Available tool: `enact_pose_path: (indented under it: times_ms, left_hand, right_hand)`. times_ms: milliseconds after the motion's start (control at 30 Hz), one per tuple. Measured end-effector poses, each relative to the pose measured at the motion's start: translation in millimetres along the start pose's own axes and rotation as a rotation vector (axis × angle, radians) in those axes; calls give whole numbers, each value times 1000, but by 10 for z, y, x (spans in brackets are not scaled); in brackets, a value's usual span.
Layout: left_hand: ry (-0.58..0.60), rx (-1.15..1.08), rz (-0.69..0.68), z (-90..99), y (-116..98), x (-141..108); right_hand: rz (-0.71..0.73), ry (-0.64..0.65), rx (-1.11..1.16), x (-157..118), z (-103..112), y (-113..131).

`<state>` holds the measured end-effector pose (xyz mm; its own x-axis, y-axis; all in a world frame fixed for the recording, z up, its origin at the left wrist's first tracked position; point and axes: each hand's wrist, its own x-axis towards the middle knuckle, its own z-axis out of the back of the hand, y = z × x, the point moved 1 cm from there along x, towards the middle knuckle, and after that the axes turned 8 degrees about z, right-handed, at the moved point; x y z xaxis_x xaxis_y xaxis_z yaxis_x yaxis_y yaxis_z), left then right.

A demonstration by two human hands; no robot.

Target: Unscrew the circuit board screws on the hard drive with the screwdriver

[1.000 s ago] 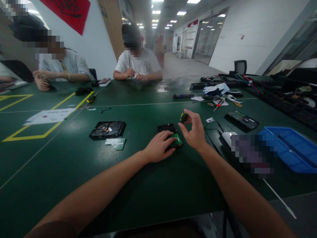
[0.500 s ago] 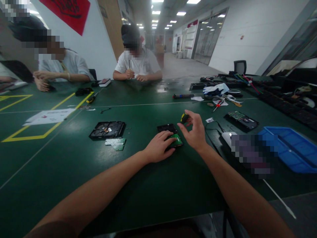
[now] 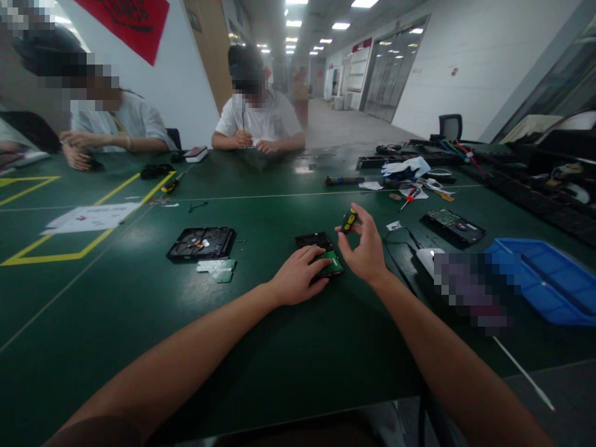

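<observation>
My left hand (image 3: 302, 274) lies over a black hard drive (image 3: 313, 239) with a green circuit board (image 3: 333, 263), its fingers steadying it on the table. Most of the near left of the drive is hidden under that hand. Just right of the drive, my right hand (image 3: 365, 248) is raised and closed on the black-and-yellow handle of a screwdriver (image 3: 349, 220). The handle sits between the thumb and fingertips; I cannot make out its shaft. Left of my hands lie another opened hard drive (image 3: 202, 243) and a detached circuit board (image 3: 218, 270), with tiny screws beside them.
The green table (image 3: 261, 366) holds a blue tray (image 3: 549, 279), a hard drive (image 3: 452, 227) and a cabled, partly blurred device (image 3: 428, 257) to the right. Further back are gloves (image 3: 406, 167) and a red screwdriver (image 3: 410, 197). Two people sit across the table.
My right hand has turned slightly and the screwdriver handle is more upright, with more yellow showing. My left hand stays on the hard drive.
</observation>
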<state>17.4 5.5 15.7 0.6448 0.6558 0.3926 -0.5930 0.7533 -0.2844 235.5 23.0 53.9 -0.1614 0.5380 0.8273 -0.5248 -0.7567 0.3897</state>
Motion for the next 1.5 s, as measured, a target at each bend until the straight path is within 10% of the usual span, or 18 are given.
enact_pose_path:
  times_ms: [1500]
  left_hand:
    - [6,-1,-1,2,10,-6]
  right_hand:
    - [20,23,-85,27,43,25]
